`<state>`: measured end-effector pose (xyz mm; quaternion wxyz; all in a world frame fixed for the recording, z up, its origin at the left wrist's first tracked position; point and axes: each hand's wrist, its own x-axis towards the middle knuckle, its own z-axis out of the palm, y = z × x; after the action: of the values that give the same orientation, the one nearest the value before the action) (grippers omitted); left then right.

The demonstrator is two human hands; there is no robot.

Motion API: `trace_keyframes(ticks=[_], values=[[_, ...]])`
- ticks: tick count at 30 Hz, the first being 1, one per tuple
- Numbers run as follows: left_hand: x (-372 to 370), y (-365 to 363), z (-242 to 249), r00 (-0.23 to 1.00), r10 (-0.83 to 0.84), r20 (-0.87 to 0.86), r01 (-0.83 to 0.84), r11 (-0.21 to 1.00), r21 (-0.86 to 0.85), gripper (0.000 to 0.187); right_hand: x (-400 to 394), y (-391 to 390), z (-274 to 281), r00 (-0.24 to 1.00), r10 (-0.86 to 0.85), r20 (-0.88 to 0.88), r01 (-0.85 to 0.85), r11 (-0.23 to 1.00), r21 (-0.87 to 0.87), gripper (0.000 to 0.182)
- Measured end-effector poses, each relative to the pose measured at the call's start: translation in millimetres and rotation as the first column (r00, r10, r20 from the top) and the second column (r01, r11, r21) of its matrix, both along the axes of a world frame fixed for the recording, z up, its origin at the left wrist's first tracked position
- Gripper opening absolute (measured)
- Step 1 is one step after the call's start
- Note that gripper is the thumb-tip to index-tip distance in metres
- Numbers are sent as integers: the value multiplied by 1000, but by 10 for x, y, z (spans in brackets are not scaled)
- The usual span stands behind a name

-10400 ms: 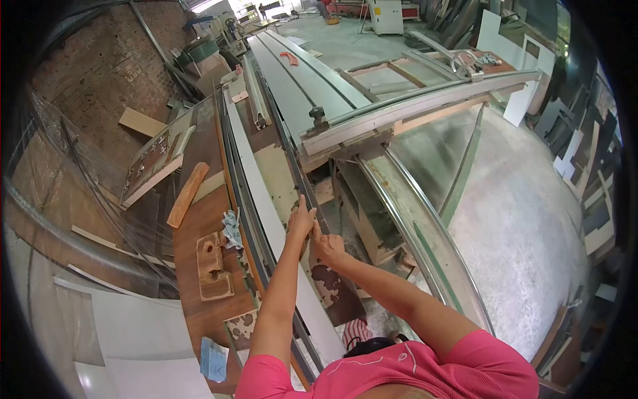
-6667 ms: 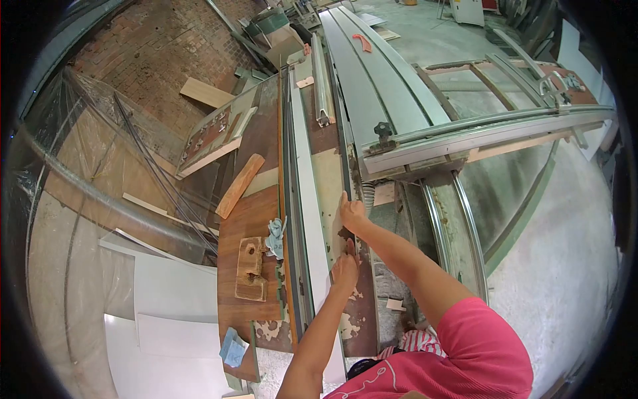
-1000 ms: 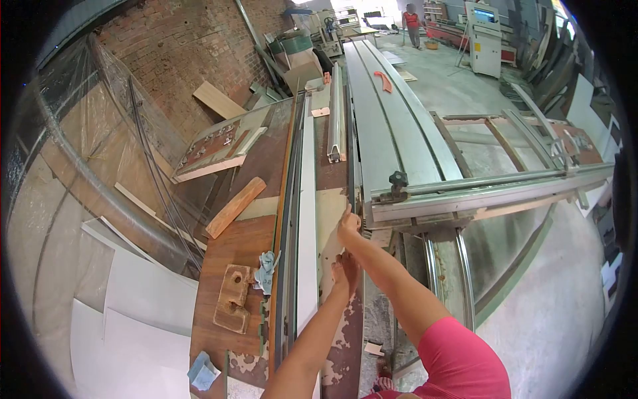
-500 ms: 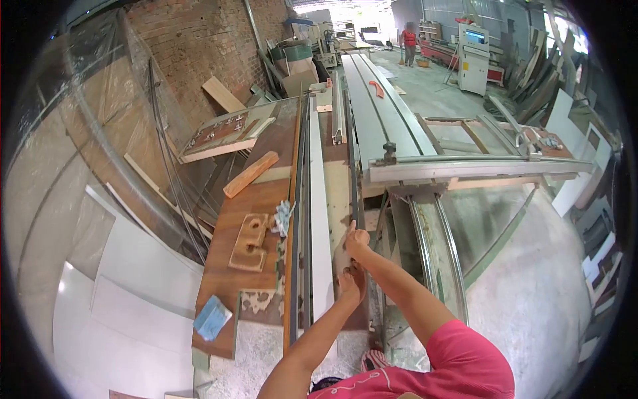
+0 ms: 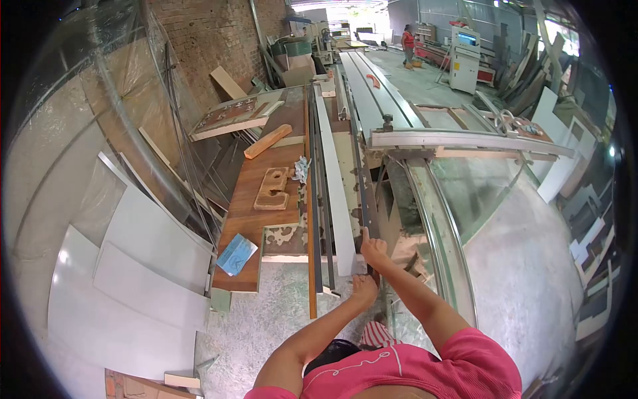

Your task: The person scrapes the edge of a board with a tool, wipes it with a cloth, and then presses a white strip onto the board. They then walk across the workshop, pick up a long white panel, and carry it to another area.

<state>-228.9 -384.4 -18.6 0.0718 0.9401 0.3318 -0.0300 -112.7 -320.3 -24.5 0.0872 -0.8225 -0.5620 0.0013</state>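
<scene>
My right hand (image 5: 374, 251) is curled at the near end of a long dark strip (image 5: 363, 193), its index finger stretched forward along it. Just below, my left hand (image 5: 364, 289) is closed at the same end; its fingertips are partly hidden. The strip runs away from me along the saw table. Left of it lies a long white strip (image 5: 335, 199), its near end close to my left hand. More dark strips (image 5: 321, 219) and a brown edge strip (image 5: 311, 253) lie farther left.
A wooden block with cut-outs (image 5: 272, 189), a crumpled cloth (image 5: 301, 169), a wood bar (image 5: 268, 141) and a blue packet (image 5: 236, 255) lie on the brown board. A metal fence (image 5: 465, 139) crosses on the right above shiny rails (image 5: 445, 233). A person (image 5: 407, 45) stands far off.
My viewpoint has moved back, and both hands are nearer my body, around the table's near edge. The white strip's near end now shows. The distant person has changed posture.
</scene>
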Motion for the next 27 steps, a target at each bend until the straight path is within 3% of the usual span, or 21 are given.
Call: trace_keyframes(ticks=[4, 6, 7, 9, 10, 12, 13, 15, 16, 21, 23, 25, 27], values=[[-268, -361, 148, 995, -88, 38, 91, 993, -74, 23, -177, -501, 40, 1000, -12, 13, 11, 999, 30, 59], [-419, -463, 208, 984, -128, 125, 161, 941, -297, 36, -257, -737, 68, 996, -33, -84, 45, 988, 148, 58], [-507, -514, 250, 983, -139, 122, 169, 941, -294, 36, -310, -863, 100, 995, -42, -87, 55, 987, 153, 58], [-709, -595, 350, 942, -190, 277, 308, 817, -487, 59, -433, -1095, 166, 979, -117, -164, 136, 984, 111, 58], [-813, -641, 389, 939, -204, 276, 319, 816, -483, 59, -478, -1208, 153, 978, -129, -166, 149, 982, 116, 58], [-1012, -724, 418, 945, -97, 311, 310, 560, -768, 66, -573, -1428, 127, 966, -131, -225, 155, 983, 94, 61], [-1089, -750, 327, 943, -110, 313, 319, 557, -767, 66, -636, -1538, 96, 964, -143, -223, 168, 981, 95, 61], [-1218, -822, 182, 956, 8, 294, 282, 264, -922, 64, -785, -1772, 65, 978, -150, -145, 168, 978, 126, 62], [-1266, -860, 168, 953, -11, 302, 296, 234, -926, 57, -831, -1882, 85, 961, -168, -218, 179, 983, 30, 67], [-1386, -1064, -35, 955, 8, 296, 291, 153, -944, 45, -1142, -2580, 0, 946, -191, -261, 206, 978, 32, 56], [-1525, -1229, -16, 941, 38, 335, 328, 124, -936, 45, -1329, -2911, 235, 932, -202, -300, 214, 977, 8, 49], [-1661, -1379, -87, 951, 151, 268, 270, 10, -963, 48, -1519, -3220, 358, 916, -251, -312, 261, 965, -10, 46], [-1805, -1540, -163, 953, 197, 231, 239, -20, -971, 51, -1667, -3518, 378, 907, -299, -295, 297, 953, -53, 45]])
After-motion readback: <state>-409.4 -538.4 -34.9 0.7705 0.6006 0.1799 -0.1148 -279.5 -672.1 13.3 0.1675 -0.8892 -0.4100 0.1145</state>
